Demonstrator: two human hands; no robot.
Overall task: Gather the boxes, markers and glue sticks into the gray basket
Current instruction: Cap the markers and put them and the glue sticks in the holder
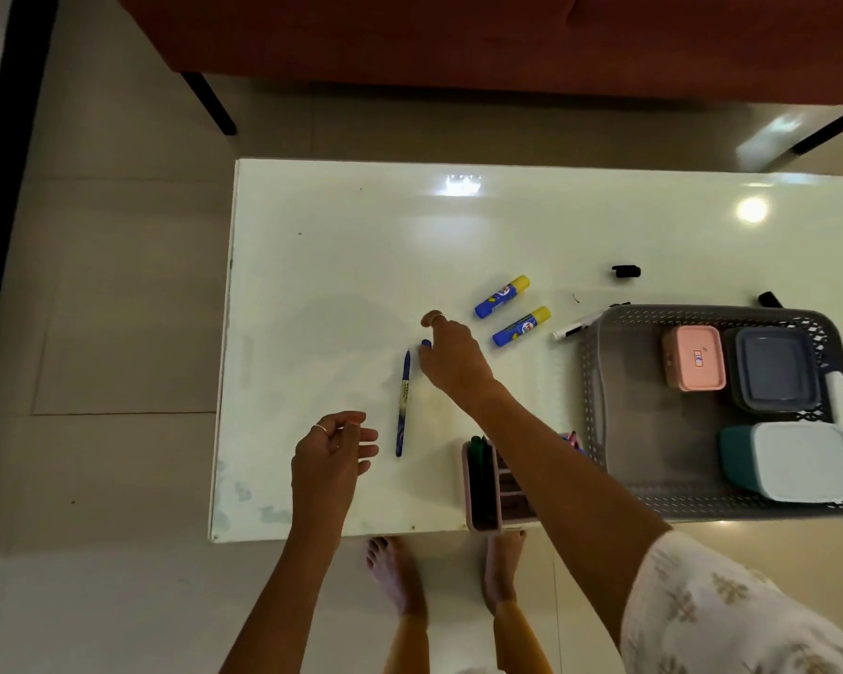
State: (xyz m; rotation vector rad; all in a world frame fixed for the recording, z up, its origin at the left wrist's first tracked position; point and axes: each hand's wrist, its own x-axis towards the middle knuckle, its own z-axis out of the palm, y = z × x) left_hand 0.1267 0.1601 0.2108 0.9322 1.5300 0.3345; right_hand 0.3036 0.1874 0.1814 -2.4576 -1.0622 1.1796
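The main risk, as I judge it, sits with the slim blue marker [403, 403] lying uncapped near the middle of the white glossy counter [312, 265]: if it goes into the basket open, its tip could mark the boxes, and the smooth top would let it roll if nudged. The right hand [451, 360] reaches just beyond its tip, fingers curled, with what looks like a small blue cap [426, 343] pinched at the fingertips, though the view is too dim to be sure. The left hand [334, 457] hovers beside the marker's lower end, loosely half open and holding nothing.

Two blue glue sticks with yellow caps [502, 296] lie farther toward the far edge. The gray perforated plastic basket [592, 381] stands at the right edge (a pink box [693, 358], a dark lidded box [775, 369] and a teal box with a white lid [794, 462] already inside), with a white marker [575, 329] touching its outer wall.
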